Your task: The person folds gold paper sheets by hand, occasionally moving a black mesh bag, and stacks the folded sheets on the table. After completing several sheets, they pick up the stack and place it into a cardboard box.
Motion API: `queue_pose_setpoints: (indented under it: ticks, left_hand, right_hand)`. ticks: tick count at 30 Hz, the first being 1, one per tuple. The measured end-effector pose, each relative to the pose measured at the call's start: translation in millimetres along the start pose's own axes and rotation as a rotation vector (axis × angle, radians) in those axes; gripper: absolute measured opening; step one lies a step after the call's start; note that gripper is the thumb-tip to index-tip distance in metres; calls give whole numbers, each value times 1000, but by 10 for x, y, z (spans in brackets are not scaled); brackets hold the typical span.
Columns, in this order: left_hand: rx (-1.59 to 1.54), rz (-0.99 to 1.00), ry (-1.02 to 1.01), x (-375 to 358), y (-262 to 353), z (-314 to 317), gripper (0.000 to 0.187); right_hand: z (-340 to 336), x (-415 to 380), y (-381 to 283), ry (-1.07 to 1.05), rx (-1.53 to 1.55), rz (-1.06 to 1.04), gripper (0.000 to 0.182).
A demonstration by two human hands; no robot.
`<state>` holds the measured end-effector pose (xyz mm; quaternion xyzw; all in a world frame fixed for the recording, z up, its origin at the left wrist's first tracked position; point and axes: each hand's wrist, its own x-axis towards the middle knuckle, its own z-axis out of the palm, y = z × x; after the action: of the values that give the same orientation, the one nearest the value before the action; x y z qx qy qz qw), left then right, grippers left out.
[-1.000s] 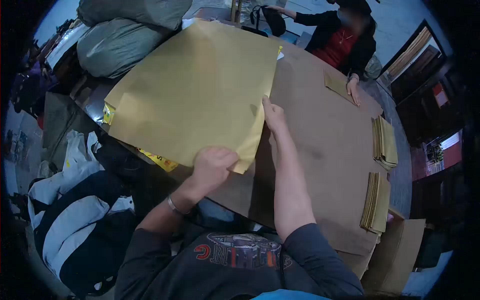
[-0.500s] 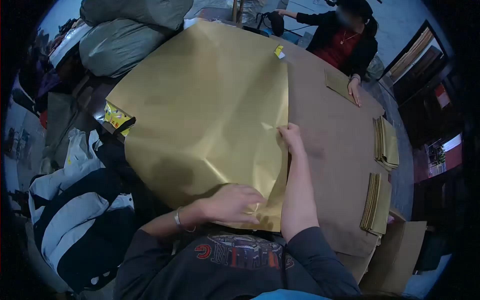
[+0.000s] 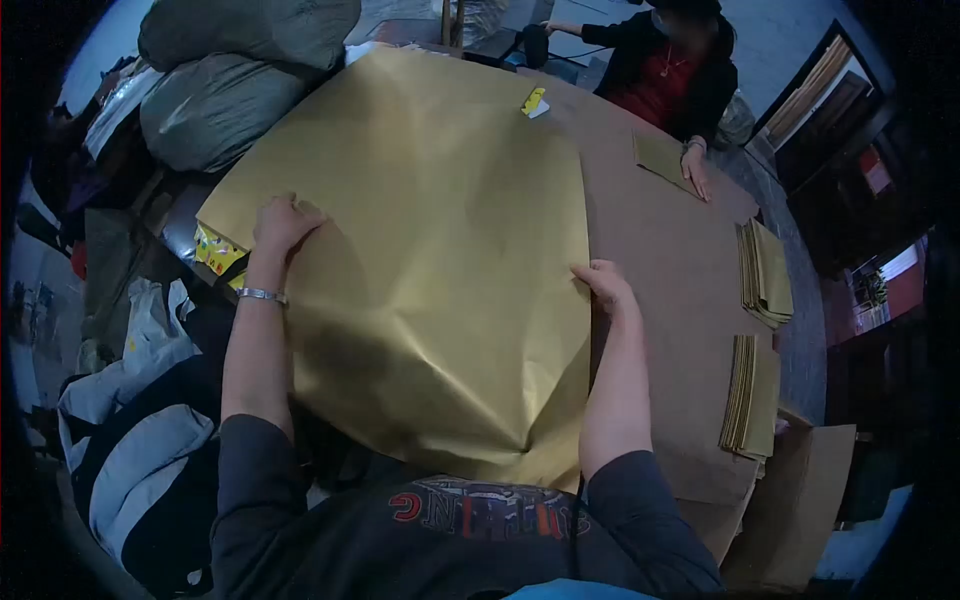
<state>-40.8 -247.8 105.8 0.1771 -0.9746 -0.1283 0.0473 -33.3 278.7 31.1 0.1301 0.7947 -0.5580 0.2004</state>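
A large, creased sheet of gold paper (image 3: 440, 220) covers most of the table in front of me and reaches to my chest. My right hand (image 3: 608, 286) pinches its right edge between thumb and fingers. On the sheet's left side lies my left hand (image 3: 285, 225), its fingers curled closed against the paper; the fingertips are partly hidden. Near the far right edge a small yellow-and-white piece (image 3: 535, 102) shows. Yellow printed material (image 3: 218, 250) peeks out beneath the left corner.
Stacks of folded gold paper, one farther (image 3: 766, 272) and one nearer (image 3: 750, 395), line the brown table's (image 3: 660, 380) right side. A co-worker's hand (image 3: 696, 170) rests by a flat gold piece (image 3: 660, 158). Grey sacks (image 3: 230, 105) lie far left; a cardboard box (image 3: 800, 500) stands lower right.
My left hand has moved from the sheet's near edge up to its left side. The right hand still holds the right edge, and the sheet has shifted slightly right over the table.
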Motion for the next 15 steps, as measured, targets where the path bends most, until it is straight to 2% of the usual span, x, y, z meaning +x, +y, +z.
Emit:
queue_pose_setpoints:
  ticks: [1,2,5,7,8,9,11,13,15]
  left_hand:
    - [1,2,2,5,26,-10,80]
    - [-20,8,-11,9,69,-27,79]
    - [-81,-6,-45,66,164,-66,74]
    - [-162,-51,-101,71,249,-94,68]
    - [-369,-155,-65,-69,353,-147,62]
    - [-369,-152,-66,-46,350,-122,62]
    - [-585,-118,-146,118,203,22,54]
    - [-587,-128,-198,482,-89,370,50]
    - [-534,-127,-72,609,-169,502,52]
  right_hand:
    - [72,44,-49,90,32,-14,22]
    - [134,136,-93,193,-68,-8,28]
    - [311,214,-179,305,48,-9,33]
    - [301,221,-165,317,-23,-16,36]
    - [292,254,-132,300,24,-4,35]
    - [275,284,-94,283,72,9,34]
    - [195,421,51,285,39,-15,33]
    - [180,408,63,286,8,-40,32]
    - [236,255,-46,343,54,-50,32]
